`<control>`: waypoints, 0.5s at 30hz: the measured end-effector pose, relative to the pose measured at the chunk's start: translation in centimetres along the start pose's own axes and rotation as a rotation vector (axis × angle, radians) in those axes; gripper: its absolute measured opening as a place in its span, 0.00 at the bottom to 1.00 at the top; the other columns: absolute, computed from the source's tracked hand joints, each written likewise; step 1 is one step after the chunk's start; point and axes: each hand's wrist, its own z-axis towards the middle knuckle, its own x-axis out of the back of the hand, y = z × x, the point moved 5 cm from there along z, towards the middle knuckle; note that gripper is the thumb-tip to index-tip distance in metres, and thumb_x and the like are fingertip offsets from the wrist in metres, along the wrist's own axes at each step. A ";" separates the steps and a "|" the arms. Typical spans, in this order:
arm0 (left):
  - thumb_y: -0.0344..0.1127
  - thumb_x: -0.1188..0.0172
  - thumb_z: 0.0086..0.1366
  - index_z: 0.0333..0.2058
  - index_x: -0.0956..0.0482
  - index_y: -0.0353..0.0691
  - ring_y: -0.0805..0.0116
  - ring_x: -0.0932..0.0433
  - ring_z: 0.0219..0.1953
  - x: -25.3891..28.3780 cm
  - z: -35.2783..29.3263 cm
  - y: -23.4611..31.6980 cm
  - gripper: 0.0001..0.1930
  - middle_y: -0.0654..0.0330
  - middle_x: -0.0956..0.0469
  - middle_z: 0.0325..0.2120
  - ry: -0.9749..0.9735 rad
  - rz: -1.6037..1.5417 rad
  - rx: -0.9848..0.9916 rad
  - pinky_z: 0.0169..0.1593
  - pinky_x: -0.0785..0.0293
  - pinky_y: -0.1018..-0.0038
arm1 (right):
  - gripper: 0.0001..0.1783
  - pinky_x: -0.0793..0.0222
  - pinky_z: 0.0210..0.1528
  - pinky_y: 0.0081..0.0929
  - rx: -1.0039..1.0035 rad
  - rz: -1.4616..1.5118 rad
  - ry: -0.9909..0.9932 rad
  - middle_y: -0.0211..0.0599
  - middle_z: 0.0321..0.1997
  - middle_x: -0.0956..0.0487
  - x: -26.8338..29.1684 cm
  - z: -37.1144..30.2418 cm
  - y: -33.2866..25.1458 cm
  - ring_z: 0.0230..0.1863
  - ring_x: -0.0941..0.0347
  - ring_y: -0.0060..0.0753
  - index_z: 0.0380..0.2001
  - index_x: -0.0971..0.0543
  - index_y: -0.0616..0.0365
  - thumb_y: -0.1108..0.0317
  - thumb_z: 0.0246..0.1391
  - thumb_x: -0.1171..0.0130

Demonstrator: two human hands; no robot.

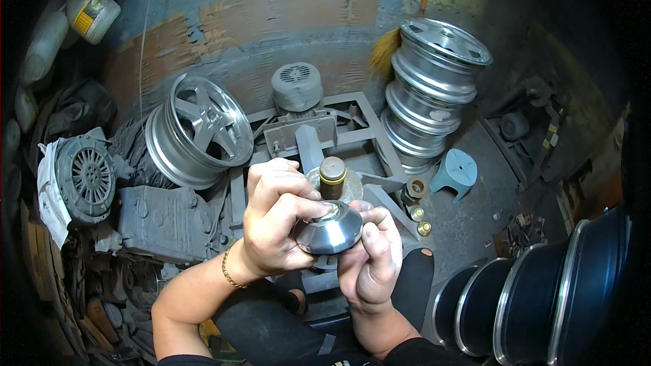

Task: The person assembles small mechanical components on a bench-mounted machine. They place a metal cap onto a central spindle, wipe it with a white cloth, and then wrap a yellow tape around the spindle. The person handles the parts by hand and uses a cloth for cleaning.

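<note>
Between my two hands is a shiny metal cone [330, 236] with a bored top, held tilted in front of me. My left hand [274, 220] wraps its left side, with fingers curled over the upper rim and hole. On the other side, the thumb and fingers of my right hand [371, 257] grip the lower right edge. Just beyond the cone stands an upright shaft [332, 179] with a brassy band near its rounded top. It rises from a grey steel frame [371, 118] carrying an electric motor [296, 87]. The cone partly hides the shaft's lower end.
A five-spoke alloy wheel [203, 125] leans left of the frame; stacked rims [434, 88] stand at right behind a blue stool [456, 173]. Small metal cylinders [420, 220] sit on the floor. Dark rims [525, 301] line the near right; grimy machine parts [166, 224] crowd the left.
</note>
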 end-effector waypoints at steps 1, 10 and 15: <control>0.51 0.26 0.44 0.30 0.20 0.42 0.58 0.30 0.40 0.0 0.0 0.0 0.22 0.59 0.28 0.32 0.005 0.007 -0.004 0.49 0.28 0.56 | 0.12 0.36 0.56 0.25 -0.007 0.010 0.007 0.41 0.52 0.27 0.0 0.0 0.0 0.48 0.30 0.24 0.44 0.27 0.65 0.77 0.55 0.43; 0.33 0.25 0.38 0.31 0.20 0.42 0.56 0.28 0.40 0.3 0.2 0.1 0.18 0.60 0.25 0.33 0.012 -0.043 0.059 0.49 0.27 0.58 | 0.09 0.35 0.53 0.24 -0.044 0.028 0.053 0.41 0.49 0.25 0.1 0.0 -0.1 0.46 0.28 0.24 0.41 0.26 0.65 0.79 0.56 0.42; 0.30 0.27 0.40 0.32 0.19 0.41 0.57 0.29 0.41 0.0 0.0 -0.4 0.16 0.60 0.25 0.34 0.004 -0.102 0.113 0.48 0.29 0.63 | 0.05 0.34 0.52 0.24 0.086 -0.125 0.016 0.42 0.45 0.25 -0.4 0.1 -1.2 0.45 0.28 0.27 0.37 0.26 0.65 0.81 0.56 0.44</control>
